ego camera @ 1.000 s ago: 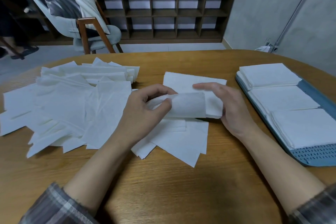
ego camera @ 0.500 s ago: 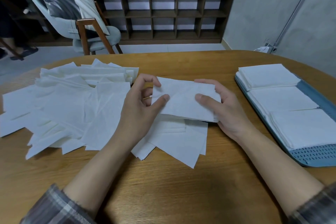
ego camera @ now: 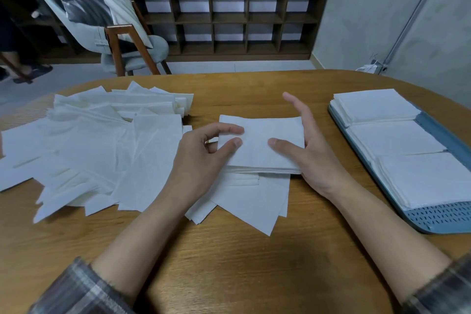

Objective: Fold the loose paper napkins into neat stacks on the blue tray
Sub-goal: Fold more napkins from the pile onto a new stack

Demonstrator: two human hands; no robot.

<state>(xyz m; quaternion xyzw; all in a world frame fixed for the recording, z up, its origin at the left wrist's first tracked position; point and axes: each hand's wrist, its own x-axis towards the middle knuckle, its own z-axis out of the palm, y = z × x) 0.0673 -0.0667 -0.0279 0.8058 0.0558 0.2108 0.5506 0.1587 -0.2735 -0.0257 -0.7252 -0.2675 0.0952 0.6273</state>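
Observation:
A folded white napkin lies flat at the table's middle, on top of a few unfolded napkins. My left hand pinches its left edge with curled index finger and thumb. My right hand stands at its right edge, fingers straight and pointing away, thumb resting on top. A wide pile of loose napkins spreads over the left of the table. The blue tray lies at the right and carries three folded stacks: far, middle and near.
The wooden table has a rounded far edge. Behind it stand a grey chair with wooden legs and a low dark shelf unit with potted plants on top. A grey wall runs along the right.
The napkin held up between both hands has been folded over and laid flat on the sheets below. My right hand's fingers have straightened out at its right edge.

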